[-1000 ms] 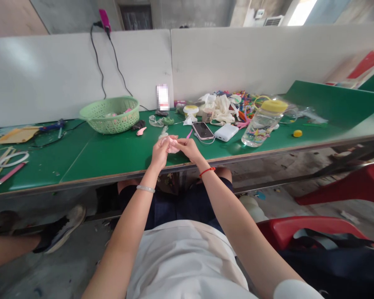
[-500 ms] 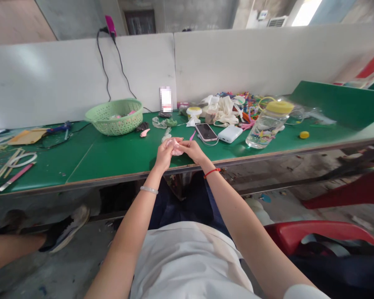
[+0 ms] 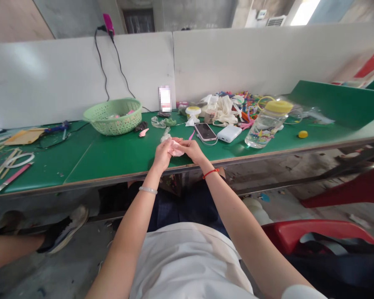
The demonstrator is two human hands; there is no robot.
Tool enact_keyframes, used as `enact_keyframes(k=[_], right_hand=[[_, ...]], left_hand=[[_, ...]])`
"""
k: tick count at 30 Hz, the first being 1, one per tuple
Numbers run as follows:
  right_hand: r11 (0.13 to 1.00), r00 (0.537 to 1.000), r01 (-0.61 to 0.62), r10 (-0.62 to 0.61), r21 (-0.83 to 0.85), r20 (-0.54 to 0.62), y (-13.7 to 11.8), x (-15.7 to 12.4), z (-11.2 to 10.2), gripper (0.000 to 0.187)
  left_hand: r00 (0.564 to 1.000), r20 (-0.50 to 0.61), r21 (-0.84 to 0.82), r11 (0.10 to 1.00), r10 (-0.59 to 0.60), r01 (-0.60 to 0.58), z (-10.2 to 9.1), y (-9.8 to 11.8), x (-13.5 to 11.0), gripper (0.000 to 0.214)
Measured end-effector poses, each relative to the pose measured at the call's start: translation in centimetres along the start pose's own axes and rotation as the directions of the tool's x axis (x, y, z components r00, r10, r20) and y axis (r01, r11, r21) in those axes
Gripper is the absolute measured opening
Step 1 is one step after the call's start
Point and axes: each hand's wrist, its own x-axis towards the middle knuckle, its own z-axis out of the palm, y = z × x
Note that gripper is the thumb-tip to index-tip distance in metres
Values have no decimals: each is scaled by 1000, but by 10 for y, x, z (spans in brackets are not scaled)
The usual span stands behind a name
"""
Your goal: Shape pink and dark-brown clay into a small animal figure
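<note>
Above the front edge of the green table [image 3: 109,160], both my hands close on one soft, pale pink piece [image 3: 177,152]; its exact kind is not clear. My left hand [image 3: 163,154] grips it from the left, fingers curled round it. From the other side my right hand [image 3: 191,151] pinches it between thumb and fingers. Just beyond the hands lie a crumpled clear plastic wrap [image 3: 166,135] and a pink pointed tool [image 3: 191,135]. A small pink shaped piece [image 3: 143,132] rests to the left, near a green basket [image 3: 114,128].
A phone [image 3: 205,131], a white power bank [image 3: 230,133] and a tilted-looking water bottle [image 3: 264,126] with yellow lid stand to the right. Behind them are a white-lidded tub [image 3: 193,111] and crumpled gloves [image 3: 226,110]. A pink-handled knife [image 3: 14,177] lies far left. Another person's shoe [image 3: 69,228] shows below.
The pink piece has shifted slightly between my fingers, and more of its pale side shows under my right hand. Both hands stay in about the same place; the view has moved a little.
</note>
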Motion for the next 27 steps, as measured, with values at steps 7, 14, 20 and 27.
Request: enact_keyframes(k=[7,14,20,27], right_hand=[[1000,1000,2,-2,27,3,-6,-2,5,48],[993,999,-35,33,110,20,-4,0,4,50],[980,988,3,27,197,-151,-4,2,-4,44],[974,980,-26,69,226,-184,-3,3,-4,45]], left_hand=[[990,-79,3,994,113,-113,-5,-8,2,46],[994,-59,-20,995,94,-96,-9,-4,4,49],[979,205,228,972,11,-59,-9,7,-2,90],[952,291,432,874,98,-222,-15,11,-1,60]])
